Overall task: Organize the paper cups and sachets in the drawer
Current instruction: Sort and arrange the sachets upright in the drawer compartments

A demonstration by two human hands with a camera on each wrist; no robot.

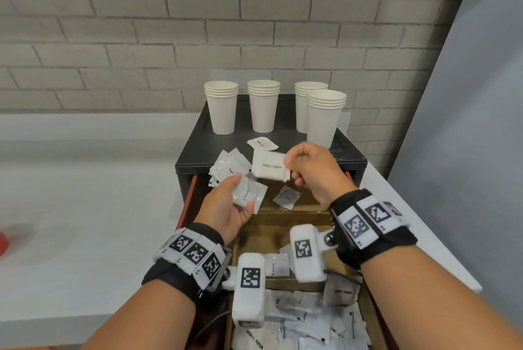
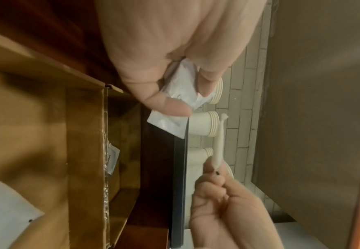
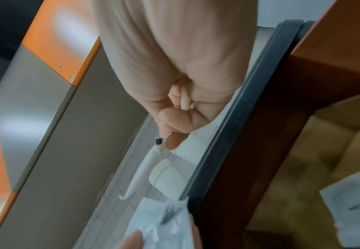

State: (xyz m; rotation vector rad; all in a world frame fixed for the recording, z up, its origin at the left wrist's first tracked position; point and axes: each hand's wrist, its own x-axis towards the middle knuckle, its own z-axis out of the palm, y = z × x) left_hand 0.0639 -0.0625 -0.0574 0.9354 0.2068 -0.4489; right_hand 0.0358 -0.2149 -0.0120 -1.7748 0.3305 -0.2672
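My left hand point(image 1: 240, 202) grips a clear "Cream" sachet point(image 1: 248, 194) between thumb and fingers, over the open drawer; the left wrist view shows that Cream sachet point(image 2: 174, 104) under the thumb. My right hand point(image 1: 294, 168) pinches the edge of a white "White sugar" sachet point(image 1: 270, 166) just above the cabinet's front edge. The sugar sachet point(image 3: 141, 170) appears edge-on in the right wrist view. Several stacks of paper cups point(image 1: 221, 107) stand on the black cabinet top point(image 1: 195, 148). Loose sachets point(image 1: 229, 167) lie on that top, and many more sachets point(image 1: 308, 324) fill the drawer's near compartment.
The open drawer holds cardboard dividers point(image 1: 283, 219); a single sachet point(image 1: 287, 197) lies in the far compartment and a Cream sachet point(image 1: 278, 264) in the middle one. A white counter point(image 1: 85, 208) spreads to the left, with a brick wall point(image 1: 169, 24) behind.
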